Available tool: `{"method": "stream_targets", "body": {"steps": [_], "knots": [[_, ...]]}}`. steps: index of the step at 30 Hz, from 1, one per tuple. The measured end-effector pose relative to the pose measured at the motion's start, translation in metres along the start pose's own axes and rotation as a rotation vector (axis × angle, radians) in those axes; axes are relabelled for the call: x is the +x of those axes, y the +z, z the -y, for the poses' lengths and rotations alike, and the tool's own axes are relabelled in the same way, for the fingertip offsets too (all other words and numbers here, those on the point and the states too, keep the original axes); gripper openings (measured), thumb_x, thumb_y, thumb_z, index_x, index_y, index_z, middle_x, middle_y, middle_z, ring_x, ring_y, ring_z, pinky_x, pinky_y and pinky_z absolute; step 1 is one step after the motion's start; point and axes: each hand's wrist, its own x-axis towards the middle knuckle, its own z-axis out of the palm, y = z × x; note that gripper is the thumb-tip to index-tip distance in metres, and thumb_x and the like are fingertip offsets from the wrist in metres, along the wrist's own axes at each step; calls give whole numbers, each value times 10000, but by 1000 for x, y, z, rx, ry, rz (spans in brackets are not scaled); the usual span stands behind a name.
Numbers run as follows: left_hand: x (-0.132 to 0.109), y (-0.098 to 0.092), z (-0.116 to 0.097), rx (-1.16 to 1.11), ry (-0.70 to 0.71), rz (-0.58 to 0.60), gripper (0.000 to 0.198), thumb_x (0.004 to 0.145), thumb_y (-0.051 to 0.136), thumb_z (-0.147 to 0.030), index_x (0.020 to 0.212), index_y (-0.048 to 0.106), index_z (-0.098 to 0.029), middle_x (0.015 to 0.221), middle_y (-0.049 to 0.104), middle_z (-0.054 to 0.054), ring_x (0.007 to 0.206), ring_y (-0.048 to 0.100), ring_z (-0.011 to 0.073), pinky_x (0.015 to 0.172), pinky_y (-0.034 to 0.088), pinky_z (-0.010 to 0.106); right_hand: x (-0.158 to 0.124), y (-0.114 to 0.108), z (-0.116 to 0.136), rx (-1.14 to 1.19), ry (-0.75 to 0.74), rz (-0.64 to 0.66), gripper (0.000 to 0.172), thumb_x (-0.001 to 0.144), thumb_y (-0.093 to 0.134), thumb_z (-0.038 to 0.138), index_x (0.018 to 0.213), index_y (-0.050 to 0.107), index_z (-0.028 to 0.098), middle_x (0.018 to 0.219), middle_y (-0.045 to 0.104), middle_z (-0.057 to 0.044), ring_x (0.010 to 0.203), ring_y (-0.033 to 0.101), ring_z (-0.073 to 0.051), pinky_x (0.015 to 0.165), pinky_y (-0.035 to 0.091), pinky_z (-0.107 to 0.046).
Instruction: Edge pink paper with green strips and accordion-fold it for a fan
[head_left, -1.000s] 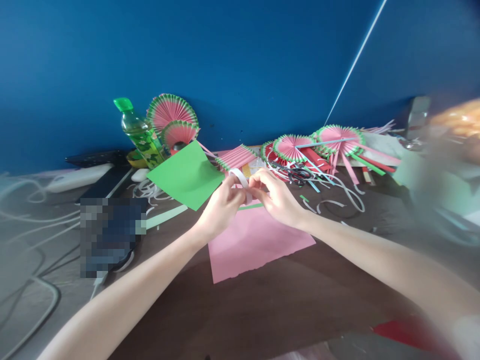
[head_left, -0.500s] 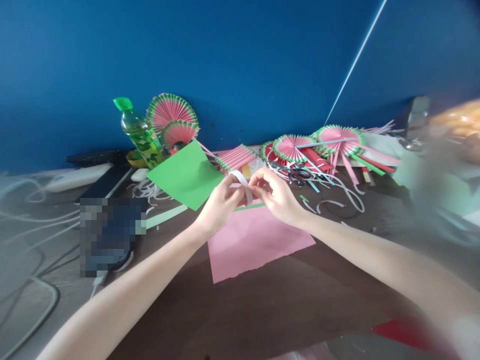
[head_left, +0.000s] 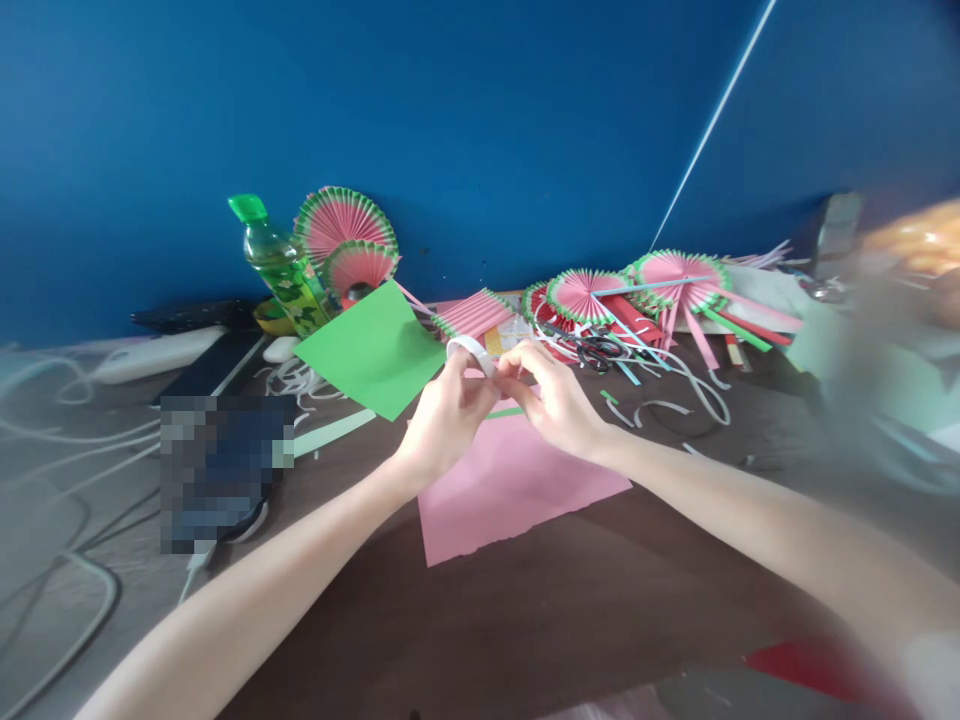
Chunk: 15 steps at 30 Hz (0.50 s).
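Observation:
A narrow white roll of tape (head_left: 471, 350) is held up in my left hand (head_left: 448, 415), whose fingers are closed around it. My right hand (head_left: 551, 400) pinches at the roll's right edge; whether a tape end is between the fingertips I cannot make out. Below both hands a pink sheet of paper (head_left: 517, 485) lies on the dark table, with a narrow green strip (head_left: 510, 411) along its far edge. To the left of my left hand is a green sheet of paper (head_left: 375, 350).
A green-capped bottle (head_left: 281, 265) and pleated pink-green paper fans (head_left: 345, 222) stand at the back left. More paper fans (head_left: 589, 293), black-handled scissors (head_left: 600, 350) and white strips lie at the back right. Cables (head_left: 97, 570) and a phone-like blurred object (head_left: 225, 470) are on the left.
The tape roll has turned and tilted leftward in my left hand, which has shifted slightly down. My right hand stays close to the roll's edge.

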Motion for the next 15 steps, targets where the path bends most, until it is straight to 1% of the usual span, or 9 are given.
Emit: {"method": "stream_targets", "body": {"steps": [2, 5, 7, 10, 13, 15], "knots": [[0, 0, 1, -42, 7, 14, 104, 765, 447, -146, 861, 458, -186, 621, 575, -37, 561, 531, 99, 552, 411, 235, -1, 1, -1, -20, -27, 29, 124, 868, 424, 110, 800, 399, 211, 790, 459, -10, 743, 471, -138, 676, 408, -297], [3, 1, 4, -197, -7, 89, 142, 749, 429, -120, 875, 459, -178, 630, 580, -30, 637, 578, 116, 623, 457, 254, -1, 1, -2, -44, -69, 59, 142, 885, 383, 120, 784, 356, 216, 766, 432, -7, 714, 436, -139, 670, 388, -304], [5, 1, 6, -304, -37, 123, 146, 750, 431, -124, 882, 467, -173, 609, 567, -36, 629, 586, 116, 644, 475, 267, 0, 1, -2, -40, -80, 69, 144, 890, 372, 125, 782, 344, 216, 769, 423, -8, 713, 427, -138, 664, 379, -302], [8, 1, 3, -438, -106, 143, 74, 772, 465, -175, 841, 485, -159, 590, 562, -35, 591, 595, 113, 676, 499, 295, 0, 0, -1, -20, -87, 78, 145, 887, 364, 117, 784, 338, 215, 781, 415, -12, 724, 424, -138, 658, 376, -296], [9, 0, 0, -532, -172, 177, 79, 789, 495, -227, 792, 492, -148, 623, 603, -4, 607, 621, 130, 723, 508, 334, 0, -1, -1, 4, -85, 80, 141, 880, 368, 108, 790, 350, 214, 788, 416, -13, 737, 434, -136, 651, 380, -288], [9, -2, -1, -584, -196, 199, 97, 796, 503, -244, 793, 496, -147, 667, 630, 17, 645, 636, 144, 752, 504, 352, 0, -1, -1, 32, -54, 64, 123, 888, 383, 131, 797, 370, 213, 794, 429, -11, 742, 448, -132, 649, 386, -282]]}}
